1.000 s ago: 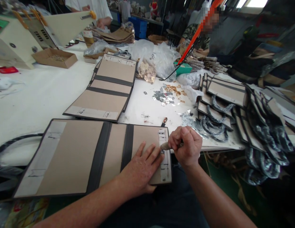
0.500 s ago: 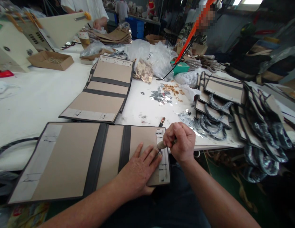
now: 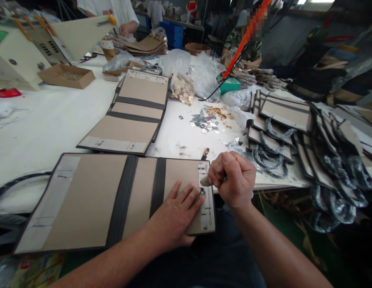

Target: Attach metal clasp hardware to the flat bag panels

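Observation:
An unfolded bag panel (image 3: 87,200), beige with dark fold strips, lies across the table's front edge. My left hand (image 3: 177,212) rests flat on its right section, fingers spread, fingertips beside a small metal piece (image 3: 202,192) on the white strip (image 3: 205,216). My right hand (image 3: 232,176) is a fist around a tool whose rounded, greyish end (image 3: 205,181) points left, just above the metal piece. The rest of the tool is hidden in the fist. A small copper-coloured object (image 3: 205,153) lies behind the panel's edge.
More panels (image 3: 129,128) are stacked behind. Silver plates (image 3: 204,123) and gold pieces (image 3: 222,113) lie mid-table near plastic bags (image 3: 204,76). Panels with wrapped handles (image 3: 273,148) pile up at right. A cardboard tray (image 3: 67,76) and a machine (image 3: 21,56) stand at left; people are behind.
My right hand has moved slightly right, and the tool's end has lifted off the metal piece. My left hand has stayed in place on the panel.

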A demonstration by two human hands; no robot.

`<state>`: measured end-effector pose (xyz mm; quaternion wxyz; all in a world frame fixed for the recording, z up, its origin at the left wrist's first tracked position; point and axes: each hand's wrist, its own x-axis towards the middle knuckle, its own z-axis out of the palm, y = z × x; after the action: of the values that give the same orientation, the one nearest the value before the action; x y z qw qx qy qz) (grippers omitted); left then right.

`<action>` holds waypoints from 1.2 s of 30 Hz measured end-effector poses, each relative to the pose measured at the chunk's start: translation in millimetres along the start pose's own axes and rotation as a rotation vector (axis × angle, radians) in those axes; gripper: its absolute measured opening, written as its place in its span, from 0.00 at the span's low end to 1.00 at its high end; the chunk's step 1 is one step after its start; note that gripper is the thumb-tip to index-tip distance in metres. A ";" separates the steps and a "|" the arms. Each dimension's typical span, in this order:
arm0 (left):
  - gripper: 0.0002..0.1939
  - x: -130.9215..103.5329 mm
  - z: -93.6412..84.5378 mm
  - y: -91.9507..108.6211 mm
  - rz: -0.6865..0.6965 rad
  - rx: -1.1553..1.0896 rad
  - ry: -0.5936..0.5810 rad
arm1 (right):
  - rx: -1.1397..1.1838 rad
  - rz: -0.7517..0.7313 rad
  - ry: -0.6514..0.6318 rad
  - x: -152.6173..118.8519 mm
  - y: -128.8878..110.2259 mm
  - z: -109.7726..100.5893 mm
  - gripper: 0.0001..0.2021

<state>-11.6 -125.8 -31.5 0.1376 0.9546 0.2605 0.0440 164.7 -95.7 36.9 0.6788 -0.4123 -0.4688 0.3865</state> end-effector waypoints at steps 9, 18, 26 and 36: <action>0.49 -0.5 -1.7 0.6 0.002 0.009 -0.007 | -0.068 0.014 -0.010 1.0 -0.5 -0.8 0.24; 0.49 -0.2 -4.0 2.1 -0.004 -0.002 -0.012 | -0.022 0.041 -0.036 5.2 -7.6 -3.9 0.24; 0.49 -1.4 -5.7 3.4 -0.013 -0.009 0.014 | 0.009 0.059 0.025 -3.9 -4.9 -6.1 0.24; 0.49 -3.0 6.7 0.5 -0.002 0.000 0.083 | -0.072 0.118 -0.046 -9.8 -3.8 -6.7 0.24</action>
<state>-12.9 -129.4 -37.7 0.1266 0.9517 0.2669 0.0837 169.0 -107.3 35.7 0.6286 -0.4545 -0.4726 0.4182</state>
